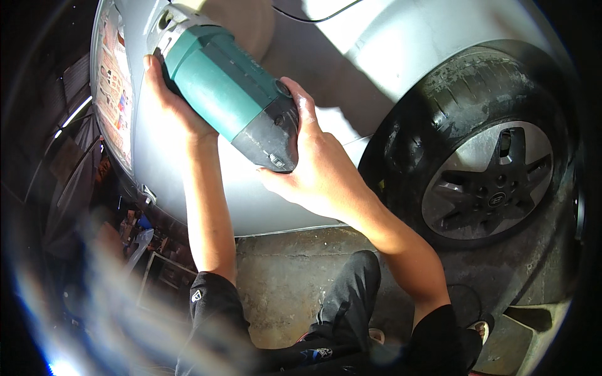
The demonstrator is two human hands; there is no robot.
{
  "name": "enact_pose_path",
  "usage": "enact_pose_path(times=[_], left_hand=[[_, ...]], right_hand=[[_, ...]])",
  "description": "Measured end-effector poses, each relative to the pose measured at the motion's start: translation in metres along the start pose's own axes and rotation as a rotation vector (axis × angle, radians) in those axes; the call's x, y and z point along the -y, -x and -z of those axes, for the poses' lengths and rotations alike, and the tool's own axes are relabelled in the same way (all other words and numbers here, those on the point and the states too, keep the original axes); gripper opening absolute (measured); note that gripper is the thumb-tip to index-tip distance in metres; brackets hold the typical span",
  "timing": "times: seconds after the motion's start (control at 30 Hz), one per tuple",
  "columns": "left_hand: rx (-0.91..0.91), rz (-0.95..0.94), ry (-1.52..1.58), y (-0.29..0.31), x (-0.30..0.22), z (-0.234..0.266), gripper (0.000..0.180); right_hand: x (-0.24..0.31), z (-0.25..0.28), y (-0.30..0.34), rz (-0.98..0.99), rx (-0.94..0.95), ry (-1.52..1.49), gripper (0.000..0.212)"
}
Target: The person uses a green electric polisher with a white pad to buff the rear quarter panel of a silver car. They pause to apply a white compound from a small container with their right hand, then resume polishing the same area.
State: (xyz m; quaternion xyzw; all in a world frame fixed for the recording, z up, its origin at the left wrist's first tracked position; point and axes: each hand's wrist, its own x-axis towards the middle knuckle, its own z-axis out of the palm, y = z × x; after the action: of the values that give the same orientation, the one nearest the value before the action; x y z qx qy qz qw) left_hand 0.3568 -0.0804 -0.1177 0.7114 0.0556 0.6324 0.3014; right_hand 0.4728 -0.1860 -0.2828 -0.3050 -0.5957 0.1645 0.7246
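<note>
A green and black power polisher (219, 88) with a silver gear head is held up in front of a light grey car body panel (251, 207). My left hand (179, 109) is wrapped along its left side, close to the metal head. At the rear, my right hand (320, 153) grips the black end cap, thumb below and fingers over the top; white residue marks one finger. Beyond the tool's head, a pale round pad (248, 25) shows in part next to the panel. Whether it touches the panel, I cannot tell.
A car wheel (495, 182) with a black tyre stands on the right. Above, a thin black cable (313, 20) curves across the panel. Papered or masked glass (116, 88) is at the left edge. Concrete floor (269, 288) lies below, with clutter (135, 232) to the left.
</note>
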Motion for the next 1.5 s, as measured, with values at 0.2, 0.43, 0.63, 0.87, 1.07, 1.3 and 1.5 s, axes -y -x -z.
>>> enact_pose_path(times=[0.2, 0.43, 0.63, 0.87, 1.07, 1.3, 1.5], left_hand=[[-0.031, 0.057, 0.040, 0.033, -0.001, 0.014, 0.073], [0.051, 0.122, 0.087, 0.070, -0.005, 0.010, 0.072], [0.154, 0.142, 0.113, 0.051, -0.012, -0.022, 0.074], [0.205, 0.019, 0.053, 0.019, -0.022, -0.084, 0.054], [0.286, -0.085, -0.009, 0.006, -0.034, -0.138, 0.040], [0.298, -0.078, -0.008, 0.004, -0.041, -0.179, 0.038], [0.332, -0.053, -0.071, 0.022, -0.038, -0.174, 0.048]], right_hand=[[-0.006, -0.006, 0.011, -0.059, 0.124, 0.045, 0.105], [-0.010, -0.010, 0.033, -0.123, 0.204, 0.053, 0.107], [0.001, 0.008, 0.033, -0.115, 0.083, 0.029, 0.105], [0.020, 0.038, 0.032, -0.045, -0.130, -0.066, 0.103], [0.027, 0.057, 0.030, 0.114, -0.300, -0.136, 0.104], [0.032, 0.072, 0.035, 0.190, -0.419, -0.168, 0.102], [0.034, 0.066, 0.046, 0.051, -0.366, -0.190, 0.105]])
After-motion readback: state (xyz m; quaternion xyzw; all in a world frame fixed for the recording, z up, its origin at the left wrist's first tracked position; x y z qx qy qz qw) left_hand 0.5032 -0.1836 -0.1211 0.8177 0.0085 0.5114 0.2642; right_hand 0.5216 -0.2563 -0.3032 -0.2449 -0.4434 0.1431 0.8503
